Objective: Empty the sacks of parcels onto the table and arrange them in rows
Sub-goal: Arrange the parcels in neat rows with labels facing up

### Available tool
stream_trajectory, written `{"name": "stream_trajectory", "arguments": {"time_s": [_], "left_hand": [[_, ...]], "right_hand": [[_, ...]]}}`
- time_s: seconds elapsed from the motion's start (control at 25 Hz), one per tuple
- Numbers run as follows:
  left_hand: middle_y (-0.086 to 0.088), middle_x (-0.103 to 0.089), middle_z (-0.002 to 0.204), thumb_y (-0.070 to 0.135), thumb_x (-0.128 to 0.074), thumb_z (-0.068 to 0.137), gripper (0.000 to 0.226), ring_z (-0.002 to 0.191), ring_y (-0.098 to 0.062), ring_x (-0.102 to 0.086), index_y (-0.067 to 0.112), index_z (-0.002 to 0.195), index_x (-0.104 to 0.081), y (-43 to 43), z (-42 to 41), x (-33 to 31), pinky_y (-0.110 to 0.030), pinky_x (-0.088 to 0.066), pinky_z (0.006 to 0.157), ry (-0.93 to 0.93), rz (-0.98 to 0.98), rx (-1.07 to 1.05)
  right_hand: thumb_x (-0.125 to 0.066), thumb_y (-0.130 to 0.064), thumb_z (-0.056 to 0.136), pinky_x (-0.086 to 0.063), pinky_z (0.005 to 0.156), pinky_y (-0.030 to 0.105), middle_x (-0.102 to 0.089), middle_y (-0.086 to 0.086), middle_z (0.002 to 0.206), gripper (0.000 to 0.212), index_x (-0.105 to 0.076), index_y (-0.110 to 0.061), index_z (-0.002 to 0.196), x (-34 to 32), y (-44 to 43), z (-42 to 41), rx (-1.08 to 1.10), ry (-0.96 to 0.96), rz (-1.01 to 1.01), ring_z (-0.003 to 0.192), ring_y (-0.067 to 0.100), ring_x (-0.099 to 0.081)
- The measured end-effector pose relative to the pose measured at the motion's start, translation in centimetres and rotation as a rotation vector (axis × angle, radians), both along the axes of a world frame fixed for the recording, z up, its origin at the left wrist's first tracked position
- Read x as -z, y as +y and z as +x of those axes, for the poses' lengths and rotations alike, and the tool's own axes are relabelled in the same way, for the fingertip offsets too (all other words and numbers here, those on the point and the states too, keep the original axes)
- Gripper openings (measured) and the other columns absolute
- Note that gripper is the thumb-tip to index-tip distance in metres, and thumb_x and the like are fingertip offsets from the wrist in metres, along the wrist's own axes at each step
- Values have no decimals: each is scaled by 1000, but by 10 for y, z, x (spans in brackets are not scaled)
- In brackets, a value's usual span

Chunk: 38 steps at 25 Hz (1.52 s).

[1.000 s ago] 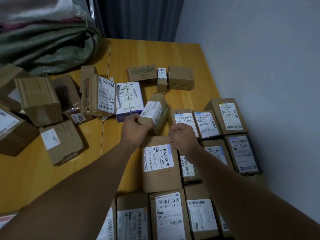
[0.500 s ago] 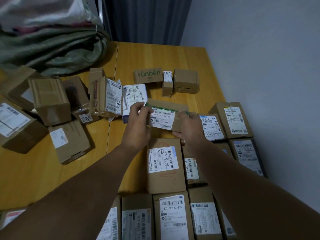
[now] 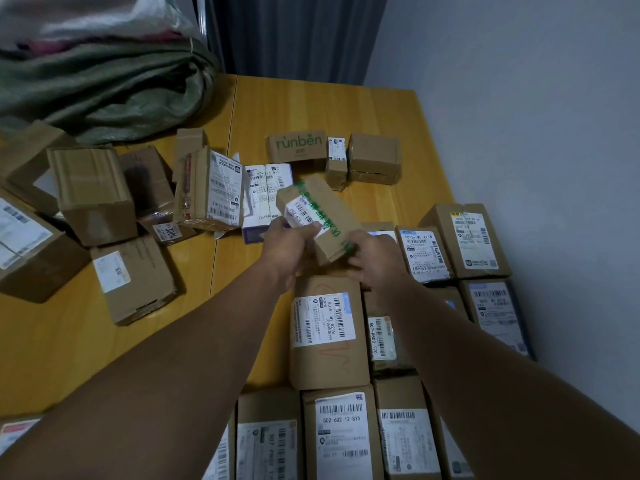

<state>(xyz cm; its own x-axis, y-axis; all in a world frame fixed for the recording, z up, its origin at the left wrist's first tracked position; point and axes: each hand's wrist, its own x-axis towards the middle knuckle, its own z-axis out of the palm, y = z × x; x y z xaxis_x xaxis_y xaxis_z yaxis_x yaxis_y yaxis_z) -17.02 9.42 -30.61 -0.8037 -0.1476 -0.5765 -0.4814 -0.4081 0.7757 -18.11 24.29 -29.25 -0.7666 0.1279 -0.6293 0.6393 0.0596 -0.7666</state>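
Fingers (image 3: 306, 232) of L hand (image 3: 289, 245) & R hand (image 3: 375, 258) curl round green-taped parcel (image 3: 325, 216), held tilted above table (image 3: 311, 105).

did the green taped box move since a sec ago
Yes. The green-taped box, gripped by the left hand and right hand, has swung from crosswise to diagonal, its far end now nearer the runben box.

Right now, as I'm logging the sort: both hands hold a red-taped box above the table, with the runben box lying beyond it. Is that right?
Not quite: the tape is green, not red. The head view shows the left hand and the right hand holding the green-taped box above the table, with the runben box lying beyond it.
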Motion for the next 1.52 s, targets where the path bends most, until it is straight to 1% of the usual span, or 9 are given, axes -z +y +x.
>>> {"name": "stream_trajectory", "arguments": {"time_s": [0.28,0.56,0.76,0.88,1.0,1.2,1.28,1.4,1.52], "left_hand": [[-9,-69,120,11,-61,97,31,105,-28,-66,9,128,-63,-4,-19,28,-43,-56,92,-73,-272,140],[-13,-66,126,16,-57,99,29,111,-30,-63,8,127,-59,16,-27,45,-43,-52,99,-118,-460,291],[-20,-67,117,5,-59,94,18,97,-27,-62,0,111,-62,15,-26,53,-39,-53,88,-153,-607,434],[-19,-66,105,7,-63,92,5,90,-29,-61,6,90,-59,15,-23,50,-39,-52,74,-187,-620,447],[-16,-63,100,9,-58,94,7,78,-22,-56,8,88,-55,16,-21,44,-30,-43,59,-200,-627,459],[-17,-62,107,11,-51,96,22,94,-30,-59,-2,112,-56,14,-17,43,-33,-43,68,-188,-662,464],[-16,-57,99,11,-51,97,14,86,-26,-54,1,105,-55,12,-13,41,-32,-39,65,-169,-691,451],[-13,-50,81,7,-55,92,7,72,-22,-47,5,86,-50,6,-7,28,-30,-34,59,-177,-721,410],[-14,-57,87,6,-60,89,8,73,-23,-52,0,94,-61,-3,1,15,-32,-40,62,-174,-701,361]], "right_hand": [[-58,-11,94,-53,97,55,-54,1,78,32,-61,7,120,7,34,-1,-60,42,305,90,27,-57],[-56,-9,94,-54,89,44,-60,9,92,25,-68,5,111,18,30,-3,-189,85,365,87,23,-56],[-60,0,87,-44,64,31,-64,37,96,25,-62,18,105,22,29,-5,-115,111,339,73,26,-55],[-59,2,85,-54,68,48,-59,42,108,29,-57,21,106,22,29,-6,-141,111,335,79,48,-63],[-57,3,84,-41,62,32,-59,41,100,25,-58,21,102,20,28,-3,-146,94,325,71,28,-52],[-49,13,81,-24,52,26,-42,14,71,18,-62,1,81,11,26,2,-150,76,233,67,23,-37],[-49,14,81,-26,56,28,-44,13,76,23,-62,-4,84,12,27,3,-153,81,234,72,25,-39],[-50,11,85,-36,65,32,-48,24,80,18,-60,19,99,8,26,6,-175,82,255,78,24,-45],[-50,6,92,-39,68,30,-54,18,84,15,-62,11,99,-6,20,9,-292,103,291,77,23,-49]]}}
